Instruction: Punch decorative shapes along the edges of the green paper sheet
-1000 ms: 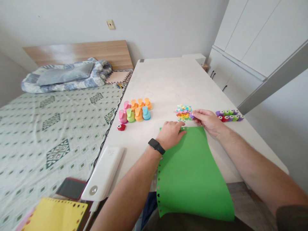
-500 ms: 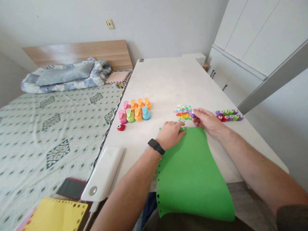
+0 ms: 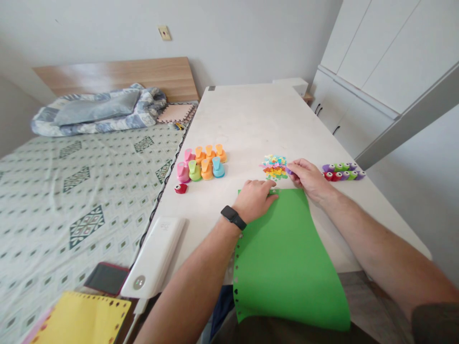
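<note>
A green sheet of paper [image 3: 290,253] lies over the near edge of the table, its near end curving down toward my lap. Small punched holes run along its left side and the left part of its far edge. My left hand [image 3: 255,198] holds the far left corner, thumb on top of the sheet and fingers bent over the edge. Between the thumb and fingers of my right hand [image 3: 309,177] is a small purple craft punch [image 3: 289,170], mostly hidden. Just left of it lies a pile of colourful paper cut-outs [image 3: 274,166].
Several larger craft punches [image 3: 206,168] stand in two rows at left, with a small red punch [image 3: 180,188] nearby. More small punches [image 3: 346,175] line up at right. A white power bank [image 3: 158,253], a phone [image 3: 106,278] and yellow punched paper [image 3: 82,317] are at lower left.
My right hand, with the purple punch, has shifted slightly right and turned a little, so less of the punch shows. My left hand and the green sheet stay in place.
</note>
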{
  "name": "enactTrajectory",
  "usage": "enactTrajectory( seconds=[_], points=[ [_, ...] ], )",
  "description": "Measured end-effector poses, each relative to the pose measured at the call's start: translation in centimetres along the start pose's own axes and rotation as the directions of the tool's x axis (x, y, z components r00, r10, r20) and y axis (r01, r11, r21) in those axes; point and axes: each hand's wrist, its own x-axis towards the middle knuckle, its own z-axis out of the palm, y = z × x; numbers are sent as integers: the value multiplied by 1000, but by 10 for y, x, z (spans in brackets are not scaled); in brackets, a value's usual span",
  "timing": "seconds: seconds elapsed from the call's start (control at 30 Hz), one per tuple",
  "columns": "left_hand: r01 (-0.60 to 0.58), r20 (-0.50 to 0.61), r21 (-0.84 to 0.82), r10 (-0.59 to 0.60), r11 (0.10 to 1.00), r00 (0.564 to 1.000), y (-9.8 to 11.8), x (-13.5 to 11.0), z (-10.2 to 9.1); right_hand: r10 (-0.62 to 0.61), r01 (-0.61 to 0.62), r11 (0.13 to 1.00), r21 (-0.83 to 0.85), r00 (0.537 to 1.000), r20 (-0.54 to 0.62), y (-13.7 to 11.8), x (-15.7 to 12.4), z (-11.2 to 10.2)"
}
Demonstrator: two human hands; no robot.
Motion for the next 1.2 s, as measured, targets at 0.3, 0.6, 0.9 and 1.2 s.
enactTrajectory(
  seconds=[0.3,0.6,0.9,1.2],
  points=[
    [2,9,-5,-2,1000,1000,0,0,0,-30,29,997,71,999,17,-3,-1,-5],
    [1,3,19,-1,1000,1000,-1,-1,2,-62,4,970,243,971,232,-12,-6,-6],
    [-7,-22,11,7,1000,1000,-3,-2,3,-143,167,985,-45,931,337,-27,-16,22],
    [61,-57,36,-59,998,997,3,-9,3,-334,721,353,-596,692,640,-70,-22,151]
  ],
)
